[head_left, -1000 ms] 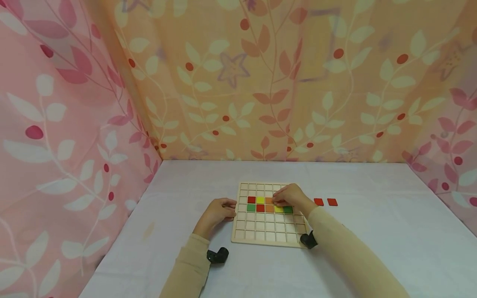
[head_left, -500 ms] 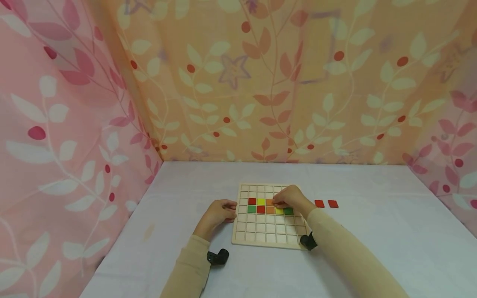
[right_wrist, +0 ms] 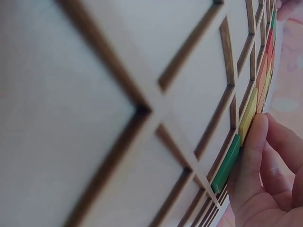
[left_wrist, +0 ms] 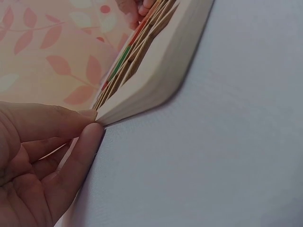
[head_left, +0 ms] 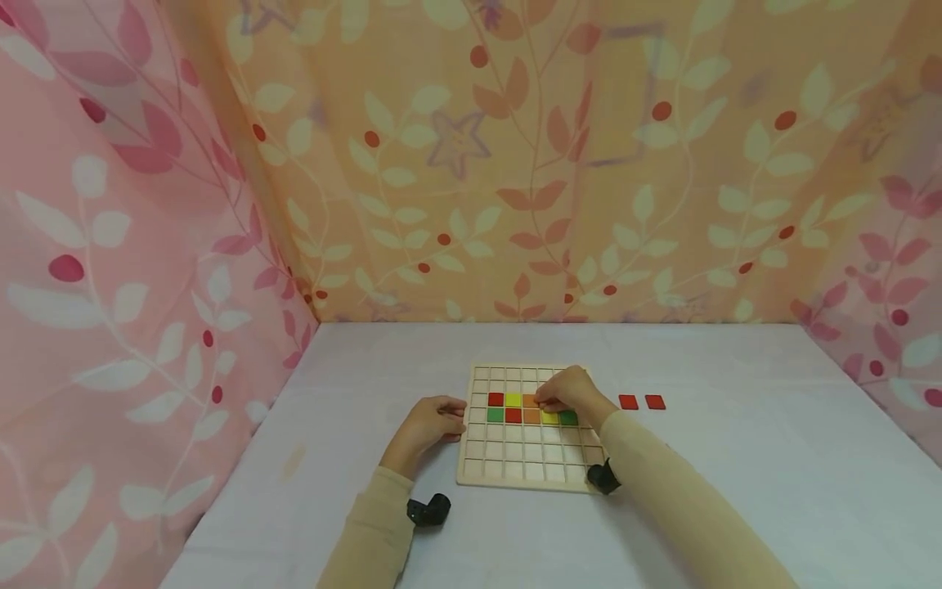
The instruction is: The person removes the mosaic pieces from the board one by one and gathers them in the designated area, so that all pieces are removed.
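Note:
A square wooden grid board (head_left: 522, 483) lies on the table. Two rows of square tiles sit in its cells, among them a dark red tile (head_left: 496, 399), a yellow tile (head_left: 513, 400) and an orange tile (head_left: 530, 401) in the upper row. My left hand (head_left: 429, 422) grips the board's left edge between thumb and fingers, seen closely in the left wrist view. Over the board, my right hand (head_left: 572, 391) has thumb and fingers together at the orange tile's right side, pinching it. The right wrist view shows a green tile (right_wrist: 226, 163) beside the thumb. Cells under the hand are hidden.
Two loose red tiles, the nearer one (head_left: 628, 402) and the farther one (head_left: 655, 402), lie right of the board on the white tablecloth (head_left: 736, 474). A patterned orange curtain (head_left: 456, 204) rises behind the table, with pink fabric at both sides.
Both hands keep their places on the board, and the tiles look the same. Only the head view shifts slightly.

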A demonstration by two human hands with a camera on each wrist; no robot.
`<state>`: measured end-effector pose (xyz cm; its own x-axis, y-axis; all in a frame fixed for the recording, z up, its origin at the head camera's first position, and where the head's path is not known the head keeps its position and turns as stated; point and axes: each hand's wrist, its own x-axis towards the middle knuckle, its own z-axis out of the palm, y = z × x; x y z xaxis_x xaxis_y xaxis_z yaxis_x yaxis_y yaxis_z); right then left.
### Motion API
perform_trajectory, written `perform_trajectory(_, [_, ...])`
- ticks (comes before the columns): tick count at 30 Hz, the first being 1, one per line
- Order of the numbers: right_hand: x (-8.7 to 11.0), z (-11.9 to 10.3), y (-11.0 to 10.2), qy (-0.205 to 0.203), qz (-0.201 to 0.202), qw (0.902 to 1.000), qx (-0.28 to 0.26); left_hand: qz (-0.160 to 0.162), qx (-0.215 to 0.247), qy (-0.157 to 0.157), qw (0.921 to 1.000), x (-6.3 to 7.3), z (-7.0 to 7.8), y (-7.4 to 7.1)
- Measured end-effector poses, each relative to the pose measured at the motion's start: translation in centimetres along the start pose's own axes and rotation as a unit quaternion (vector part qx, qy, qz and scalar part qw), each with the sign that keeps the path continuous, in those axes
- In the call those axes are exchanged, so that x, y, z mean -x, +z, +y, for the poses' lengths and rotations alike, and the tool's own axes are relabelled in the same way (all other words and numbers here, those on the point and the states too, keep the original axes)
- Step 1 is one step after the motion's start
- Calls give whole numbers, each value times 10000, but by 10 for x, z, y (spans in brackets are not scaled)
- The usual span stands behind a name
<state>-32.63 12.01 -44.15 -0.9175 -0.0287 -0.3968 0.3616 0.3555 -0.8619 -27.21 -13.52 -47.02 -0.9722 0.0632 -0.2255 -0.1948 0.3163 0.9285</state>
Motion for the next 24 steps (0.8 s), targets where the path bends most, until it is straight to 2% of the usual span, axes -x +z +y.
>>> perform_trajectory(13, [1,2,-2,-81,-256,9981,-551,-27,58,2,10000,2,0,-2])
perform_trajectory(18, [2,-1,-5,39,-265,9981,-548,-106,23,8,9999,2,1,-1])
perform_trajectory(24, [3,-4,-4,57,-209,9991,-358,-48,69,-18,10000,-1,-1,0])
